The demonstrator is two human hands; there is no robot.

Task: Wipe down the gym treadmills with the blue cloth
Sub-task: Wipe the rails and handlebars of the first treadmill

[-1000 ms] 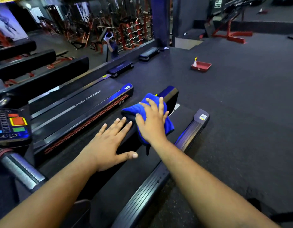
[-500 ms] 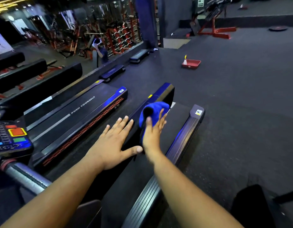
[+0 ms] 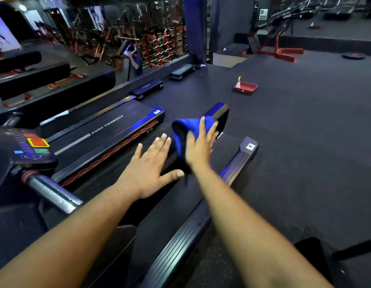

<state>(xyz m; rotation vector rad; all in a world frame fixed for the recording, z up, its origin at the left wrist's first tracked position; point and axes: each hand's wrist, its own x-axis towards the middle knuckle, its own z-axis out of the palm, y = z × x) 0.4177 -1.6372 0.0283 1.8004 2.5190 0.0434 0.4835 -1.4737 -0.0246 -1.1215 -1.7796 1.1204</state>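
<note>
Underfoot, dark speckled rubber flooring (image 3: 305, 132) runs back to a mirrored wall; red weight racks (image 3: 159, 44) show in the reflection, and a red steel frame (image 3: 280, 51) stands far right.

Out on the floor: shallow red plastic tray (image 3: 246, 88), a small white spray bottle with a yellow top (image 3: 238, 83) standing in its left end.

Two black treadmills side by side. Yours, the nearer black treadmill (image 3: 238, 163), has ribbed side rails; the neighbouring black treadmill with a "PUSH YOURSELF" belt (image 3: 109, 125) lies to the left, well apart from the tray.

Folded blue microfibre cloth (image 3: 184, 132) drapes over the left side rail near the deck's far end. Your right hand (image 3: 198, 146) presses it against the rail's inner face, fingers straight and spread, edges blurred. Your left hand (image 3: 147, 169) lies flat on the same rail just beside the cloth, fingers extended, thumb out.
</note>
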